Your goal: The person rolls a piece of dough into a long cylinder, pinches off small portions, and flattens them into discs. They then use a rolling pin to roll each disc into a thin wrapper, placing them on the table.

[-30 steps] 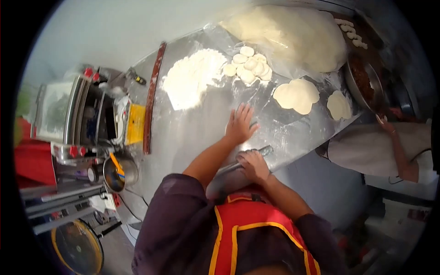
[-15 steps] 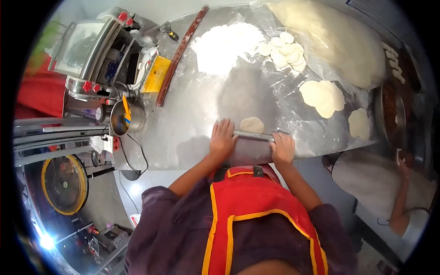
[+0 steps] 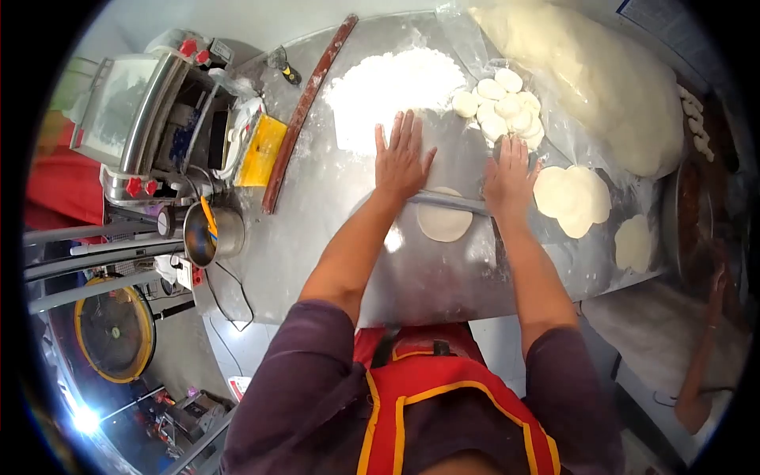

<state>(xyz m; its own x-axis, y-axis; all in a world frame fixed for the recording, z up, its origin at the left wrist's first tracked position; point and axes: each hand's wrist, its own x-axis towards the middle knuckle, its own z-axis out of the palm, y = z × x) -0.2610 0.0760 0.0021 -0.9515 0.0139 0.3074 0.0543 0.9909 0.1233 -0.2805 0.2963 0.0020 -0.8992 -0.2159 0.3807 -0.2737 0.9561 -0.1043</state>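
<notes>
A metal-looking rolling pin (image 3: 475,207) lies across a round, flat piece of dough (image 3: 443,226) on the steel table. My left hand (image 3: 402,158) rests flat on the pin's left end, fingers stretched forward and spread. On the right end lies my right hand (image 3: 511,178), its fingers also straight and pointing forward. Neither hand is wrapped round the pin. Just beyond my right fingertips is a heap of small dough rounds (image 3: 507,107). Beside that hand several flattened dough sheets (image 3: 576,198) overlap, and a heap of white flour (image 3: 388,91) spreads beyond my left hand.
A big plastic-covered dough mass (image 3: 586,79) fills the back right. A long red-brown stick (image 3: 309,111), a yellow scraper (image 3: 264,150), a metal pot (image 3: 228,235) and a machine (image 3: 138,127) stand left. At right, a co-worker's arm (image 3: 704,356) is near a pan (image 3: 682,214).
Both hands have pushed forward, away from my body, with the rolling pin passing onto the dough. The dough piece is wider and flatter. My fingers now reach further forward.
</notes>
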